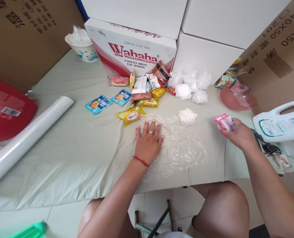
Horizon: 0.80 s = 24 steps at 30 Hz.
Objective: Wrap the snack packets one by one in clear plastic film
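My left hand [149,141] lies flat with fingers spread on a crumpled sheet of clear plastic film [181,148]. A yellow snack packet [131,115] lies just beyond its fingertips. Off to the right, my right hand [242,134] is closed round a small pink and white packet [225,123], held above the table. A crumpled white bundle [187,116] rests at the far edge of the film. Behind it sit several plastic-wrapped white bundles [183,91]. Two blue snack packets [98,104] lie left of a pile of mixed snack packets [142,87].
A white Wahaha carton [137,49] backs the pile. At left are a paper cup [84,49], a long roll of film [32,138] and a red container [8,112]. A reddish bowl [237,96], a white detergent bottle [281,122] and keys [268,145] stand or lie at right.
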Motion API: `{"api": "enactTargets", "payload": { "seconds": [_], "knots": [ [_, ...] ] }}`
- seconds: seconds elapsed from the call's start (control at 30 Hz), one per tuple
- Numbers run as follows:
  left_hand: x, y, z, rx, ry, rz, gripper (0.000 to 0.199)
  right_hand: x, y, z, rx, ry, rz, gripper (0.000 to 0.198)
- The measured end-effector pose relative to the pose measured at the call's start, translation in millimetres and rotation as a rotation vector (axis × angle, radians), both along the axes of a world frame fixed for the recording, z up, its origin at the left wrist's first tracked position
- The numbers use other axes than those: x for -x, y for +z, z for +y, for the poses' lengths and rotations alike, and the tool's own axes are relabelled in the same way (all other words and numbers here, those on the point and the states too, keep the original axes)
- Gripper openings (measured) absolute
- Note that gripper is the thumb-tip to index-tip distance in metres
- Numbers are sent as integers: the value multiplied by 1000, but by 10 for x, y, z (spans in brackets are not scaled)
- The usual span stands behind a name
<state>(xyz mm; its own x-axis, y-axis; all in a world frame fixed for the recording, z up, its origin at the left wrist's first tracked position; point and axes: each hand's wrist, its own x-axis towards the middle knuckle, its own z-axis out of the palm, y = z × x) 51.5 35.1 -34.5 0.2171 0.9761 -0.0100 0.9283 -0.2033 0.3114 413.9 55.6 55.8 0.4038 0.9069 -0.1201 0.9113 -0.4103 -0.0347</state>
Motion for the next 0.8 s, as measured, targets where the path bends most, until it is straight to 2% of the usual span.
{"api": "enactTargets", "payload": {
  "seconds": [0.07, 0.1, 0.17, 0.23, 0.3, 0.4, 0.53, 0.7, 0.8],
  "knots": [
    [-3, -24, -28, -1, -10, 8, 57, 242, 143, -62, -126, 110, 162, 79],
    [-2, -29, -48, -6, -12, 8, 57, 401, 186, -92, -160, 230, 257, 79],
    [9, -25, -95, -16, -20, -3, 57, 763, 194, -136, -138, 573, 372, 73],
    [34, -10, -138, -14, -30, -32, 55, 1120, 113, -153, -49, 894, 381, 70],
    [76, 10, -163, 12, -19, -93, 56, 1399, 2, -146, 68, 1070, 349, 71],
    [168, 34, -162, 82, 16, -226, 58, 1618, -111, -117, 148, 1131, 291, 75],
    [265, 38, -135, 127, 4, -352, 57, 1678, -154, -78, 128, 1139, 261, 77],
    [239, 11, -146, 82, -5, -266, 50, 1709, -249, -69, 135, 1091, 206, 75],
    [200, -23, -183, 21, -51, -181, 51, 1727, -299, -86, 127, 1048, 252, 80]
  ]
}}
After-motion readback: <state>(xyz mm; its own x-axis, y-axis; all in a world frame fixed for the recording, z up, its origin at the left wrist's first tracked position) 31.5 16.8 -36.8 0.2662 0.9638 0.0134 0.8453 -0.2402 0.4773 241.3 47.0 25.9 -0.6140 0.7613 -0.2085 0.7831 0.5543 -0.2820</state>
